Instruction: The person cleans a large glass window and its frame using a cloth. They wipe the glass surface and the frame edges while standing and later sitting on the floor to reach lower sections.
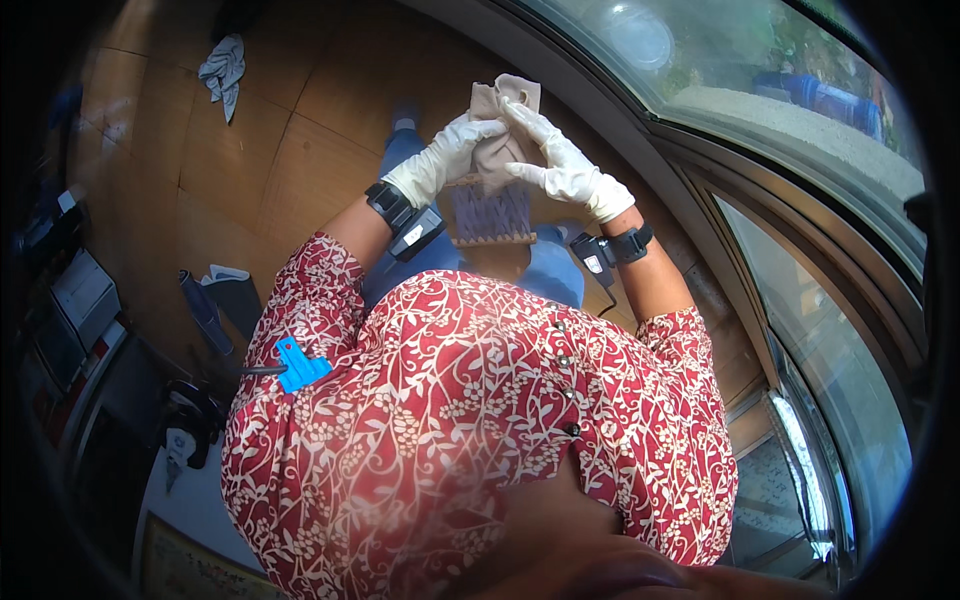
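Observation:
A crumpled beige cloth [504,150] is held out in front of me, over the floor. My left hand [450,154], in a white glove, grips the cloth's left side. From the right, my right hand [559,161], gloved the same way, holds the cloth with its fingers on the upper part and its thumb spread lower down. Just below the cloth, between my knees, is a low wooden-framed piece with purple webbing [491,214], perhaps a small stool. The cloth hides part of its far bar. Black devices are strapped to both wrists.
A grey rag [223,75] lies on the brown tiled floor [232,142] at the upper left. Dark folded fabric pieces [225,296] lie to my left, near a box [86,296]. Large glass panes in a frame [675,142] curve along my right side.

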Demonstrator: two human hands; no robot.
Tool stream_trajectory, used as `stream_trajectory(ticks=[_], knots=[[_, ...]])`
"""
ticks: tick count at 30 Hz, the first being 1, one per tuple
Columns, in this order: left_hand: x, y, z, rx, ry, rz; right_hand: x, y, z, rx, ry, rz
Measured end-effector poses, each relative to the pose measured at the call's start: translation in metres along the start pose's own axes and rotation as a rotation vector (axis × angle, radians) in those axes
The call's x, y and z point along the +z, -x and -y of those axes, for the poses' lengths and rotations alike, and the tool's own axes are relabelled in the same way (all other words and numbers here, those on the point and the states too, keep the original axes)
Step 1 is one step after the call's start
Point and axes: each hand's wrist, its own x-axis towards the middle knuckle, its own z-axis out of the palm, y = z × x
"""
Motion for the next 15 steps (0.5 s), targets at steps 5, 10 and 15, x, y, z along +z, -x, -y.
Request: stream_trajectory(ticks=[5,10,15], knots=[[-0.081,-0.008,0.023,0.059,0.339,-0.357,-0.001,0.045,-0.037,0.49,0.229,0.041],[-0.111,-0.01,0.032,0.24,0.67,-0.74,0.028,0.092,-0.069,0.759,0.523,0.302],[-0.069,0.002,0.021,0.331,0.801,-0.7,0.05,0.099,-0.071,0.781,0.605,0.472]])
